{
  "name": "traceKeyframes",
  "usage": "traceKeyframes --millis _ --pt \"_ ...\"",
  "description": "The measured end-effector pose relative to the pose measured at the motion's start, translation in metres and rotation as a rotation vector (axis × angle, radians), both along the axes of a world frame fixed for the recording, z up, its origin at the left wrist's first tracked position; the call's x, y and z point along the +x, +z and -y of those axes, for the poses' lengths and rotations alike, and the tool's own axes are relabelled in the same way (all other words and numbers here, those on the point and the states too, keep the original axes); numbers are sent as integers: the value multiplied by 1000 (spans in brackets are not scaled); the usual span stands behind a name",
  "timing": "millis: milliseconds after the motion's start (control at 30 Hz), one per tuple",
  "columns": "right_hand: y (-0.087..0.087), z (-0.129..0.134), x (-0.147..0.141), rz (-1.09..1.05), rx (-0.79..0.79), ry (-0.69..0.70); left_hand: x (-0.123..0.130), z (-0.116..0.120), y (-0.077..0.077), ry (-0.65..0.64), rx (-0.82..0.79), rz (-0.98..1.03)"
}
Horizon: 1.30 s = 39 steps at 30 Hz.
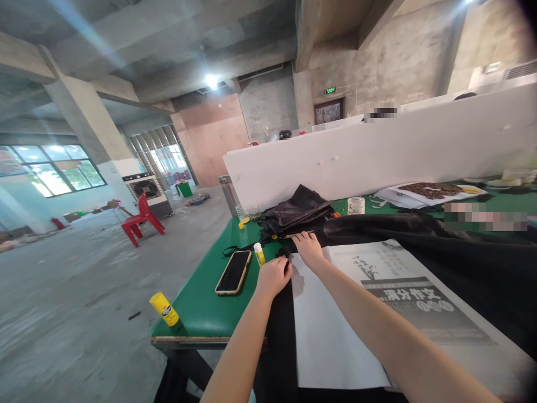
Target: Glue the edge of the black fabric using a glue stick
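My left hand (273, 276) is curled at the left edge of a blank white sheet (323, 324), its fingers closed beside a small black clump (284, 253). What it pinches, if anything, is hidden. Farther forward, my right hand (308, 247) has its fingers closed on a thin stick-like tool (289, 236), whose kind I cannot make out. Under my right forearm lies an open printed booklet (403, 296), with black cloth (453, 240) beneath and behind it. Left of my hands are a white-capped glue stick (259, 254), standing upright, and a phone (234, 272), lying flat.
A larger yellow glue bottle (164, 309) stands at the near corner of the green table (201, 310). Folded black cloth (300, 207) and a clear jar (356, 206) sit before a white partition (377, 151). A red chair (143, 218) is on the floor to the left.
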State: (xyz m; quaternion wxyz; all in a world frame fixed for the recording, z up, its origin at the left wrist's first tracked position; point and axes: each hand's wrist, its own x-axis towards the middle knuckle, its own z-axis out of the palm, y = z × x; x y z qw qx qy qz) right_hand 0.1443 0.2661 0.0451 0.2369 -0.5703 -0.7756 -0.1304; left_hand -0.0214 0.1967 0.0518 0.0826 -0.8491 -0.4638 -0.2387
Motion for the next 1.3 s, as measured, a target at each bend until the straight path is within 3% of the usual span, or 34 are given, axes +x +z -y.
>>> traceKeyframes --millis 233,633,1000,1300 --pt "-3 -1 0 28 2 -58 -2 0 -1 -16 -55 -19" --pt "8 5 -5 43 -138 30 -5 -10 -4 1 -93 -9" --pt "22 18 -2 36 -179 131 -7 -10 -2 124 -32 -28" --pt "16 17 -2 27 -188 172 -4 -6 -2 8 -55 -18"
